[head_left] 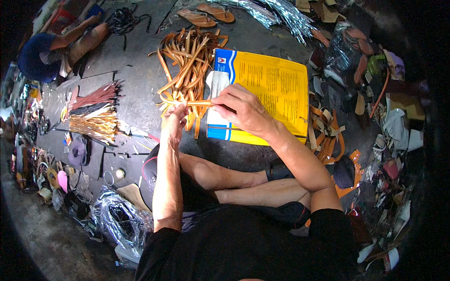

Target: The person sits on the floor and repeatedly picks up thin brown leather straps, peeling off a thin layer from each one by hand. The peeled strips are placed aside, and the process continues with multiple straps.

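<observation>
At your left, the red strips and the gold strips lie combed in rows, with some black ones between them; these look sorted to me, so perhaps that portion is finished, but I cannot be certain. Your left hand is narrow, pinching the brown strip between thumb and finger. This strip is in front of you, stretched between your hands, at the near end of the big pile. The pile is thick and tangled, so I judge that much is left to handle. Your right hand is also narrow and grips the other end of the strip, above the edge of the yellow tin. A white piece lies on this tin, just beyond your right fingers. As for other things, a co-worker sits at the far left, and the clear plastic bag is near your left elbow. Beyond the pile there are sandals and, more to the right, silver strips. Loose scraps lie at the right of the tin. Nothing seems to block your hands; only the tangle could catch the strip.
</observation>
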